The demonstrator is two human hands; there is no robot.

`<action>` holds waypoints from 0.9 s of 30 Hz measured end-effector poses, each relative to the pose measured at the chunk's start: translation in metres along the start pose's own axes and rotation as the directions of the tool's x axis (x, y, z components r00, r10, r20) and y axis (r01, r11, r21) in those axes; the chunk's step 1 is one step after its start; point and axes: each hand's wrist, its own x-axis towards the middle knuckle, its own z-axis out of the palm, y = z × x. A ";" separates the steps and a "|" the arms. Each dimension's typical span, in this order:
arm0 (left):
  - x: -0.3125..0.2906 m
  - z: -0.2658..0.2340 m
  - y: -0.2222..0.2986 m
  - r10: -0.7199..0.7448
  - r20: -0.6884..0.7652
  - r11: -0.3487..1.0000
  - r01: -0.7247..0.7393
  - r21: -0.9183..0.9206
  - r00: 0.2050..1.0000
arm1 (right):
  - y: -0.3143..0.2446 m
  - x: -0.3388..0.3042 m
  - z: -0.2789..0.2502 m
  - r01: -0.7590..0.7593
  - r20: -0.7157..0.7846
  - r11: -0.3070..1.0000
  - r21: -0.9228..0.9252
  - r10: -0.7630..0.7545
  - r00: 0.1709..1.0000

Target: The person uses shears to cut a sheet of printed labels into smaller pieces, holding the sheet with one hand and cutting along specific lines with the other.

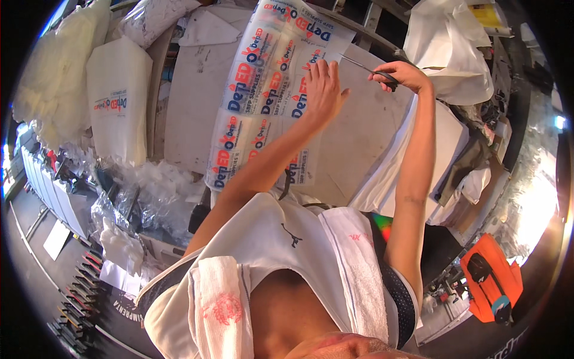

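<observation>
A long translucent plastic sheet [278,66] with rows of blue and red print lies lengthwise over the pale board of the worktable [190,113]. My left hand [323,96] rests on its right part, palm down, fingers stretched out and holding nothing. Just right of the sheet, my right hand [411,76] grips scissors [391,82] by their dark handles. The blades point left and away from me, toward the sheet's right edge near its far end. Whether the blades touch the plastic cannot be made out.
White sheets [442,128] are stacked at the right, with a crumpled white sheet [448,54] beyond them. Milky plastic bags [119,90] lie at the left, above a heap of crumpled clear plastic [164,200]. An orange bag [491,278] sits at the lower right.
</observation>
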 end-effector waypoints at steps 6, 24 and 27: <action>0.023 0.049 -0.028 -0.042 -0.108 0.983 0.060 0.172 0.993 | 0.007 0.006 0.002 0.022 -0.043 0.998 0.050 -0.020 0.999; -0.007 0.014 -0.012 0.008 0.034 0.971 0.001 -0.239 0.999 | 0.002 0.005 -0.003 0.006 0.027 1.000 0.007 -0.006 1.000; -0.010 0.013 -0.013 0.019 0.054 0.968 -0.005 -0.252 0.998 | 0.002 0.003 -0.004 0.017 0.033 1.000 0.021 -0.018 0.999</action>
